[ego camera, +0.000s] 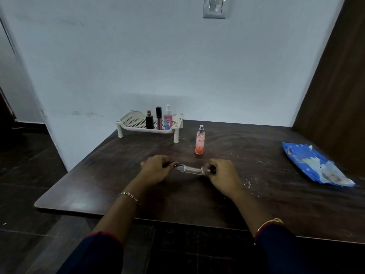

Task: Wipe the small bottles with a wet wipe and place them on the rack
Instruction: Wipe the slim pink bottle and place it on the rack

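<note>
You face a dark wooden desk (256, 204) against a pale bluish wall (138, 56) bearing a switch plate (214, 6), dark tiled floor (25, 224) left, brown wooden panel (335, 76) right.

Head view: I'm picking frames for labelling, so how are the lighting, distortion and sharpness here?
Head view: dim, bluish light; the dark table swallows detail. Wide-angle bending shows in the leaning wall edges. The clear bottle between the left hand and right hand is soft and hard to read, while the rack and peach spray bottle stay fairly legible.
</note>
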`<state>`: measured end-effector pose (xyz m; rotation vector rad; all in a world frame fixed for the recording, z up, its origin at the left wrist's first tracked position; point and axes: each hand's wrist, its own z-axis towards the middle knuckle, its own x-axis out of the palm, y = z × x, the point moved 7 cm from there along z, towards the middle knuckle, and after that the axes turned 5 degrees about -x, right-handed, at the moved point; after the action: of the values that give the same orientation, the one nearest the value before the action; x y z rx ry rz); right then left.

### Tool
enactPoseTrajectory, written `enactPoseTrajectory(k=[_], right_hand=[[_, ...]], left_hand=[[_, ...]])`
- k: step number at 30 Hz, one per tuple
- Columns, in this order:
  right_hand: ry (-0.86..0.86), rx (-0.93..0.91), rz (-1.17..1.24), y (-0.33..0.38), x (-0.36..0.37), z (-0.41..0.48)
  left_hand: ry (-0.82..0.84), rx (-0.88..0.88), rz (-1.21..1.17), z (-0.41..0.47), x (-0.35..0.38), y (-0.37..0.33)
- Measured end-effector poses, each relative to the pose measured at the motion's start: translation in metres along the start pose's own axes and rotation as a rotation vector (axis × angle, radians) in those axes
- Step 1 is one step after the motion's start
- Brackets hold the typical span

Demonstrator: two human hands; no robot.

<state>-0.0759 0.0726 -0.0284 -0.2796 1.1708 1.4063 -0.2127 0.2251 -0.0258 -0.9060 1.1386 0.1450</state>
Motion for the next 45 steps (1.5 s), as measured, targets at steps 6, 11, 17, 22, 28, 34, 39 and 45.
enactPoseTrajectory(k=[6,11,17,22,28,34,39,45], right_hand=[[0.068,0.03,0.094,-0.001,0.002,0.013],[0.057,-0.088,0.104,0.034,0.017,0.023],[0.086,-0.089,0.099,0.021,0.009,0.016],[0.106,-0.036,0.06,-0.001,-0.003,0.009],[0.126,-0.029,0.022,-0.001,-0.002,0.009],[0.162,-0.11,0.039,0.026,0.015,0.012],[0.178,-0.111,0.001,0.014,0.006,0.01],[0.168,-0.015,-0.014,-0.021,-0.018,0.003]], left_hand=[[0.025,-0.017,0.034,0.01,0.0,-0.002],[0.012,-0.059,0.067,0.014,0.0,-0.005],[0.094,-0.104,0.081,0.018,0.011,0.001],[0.132,-0.103,0.074,0.017,0.025,-0.002],[0.137,-0.034,0.031,0.006,0.027,-0.005],[0.071,0.004,0.089,0.001,0.025,-0.01],[0.155,0.01,0.115,0.001,0.032,-0.004],[0.26,0.013,0.105,0.008,0.038,0.0]])
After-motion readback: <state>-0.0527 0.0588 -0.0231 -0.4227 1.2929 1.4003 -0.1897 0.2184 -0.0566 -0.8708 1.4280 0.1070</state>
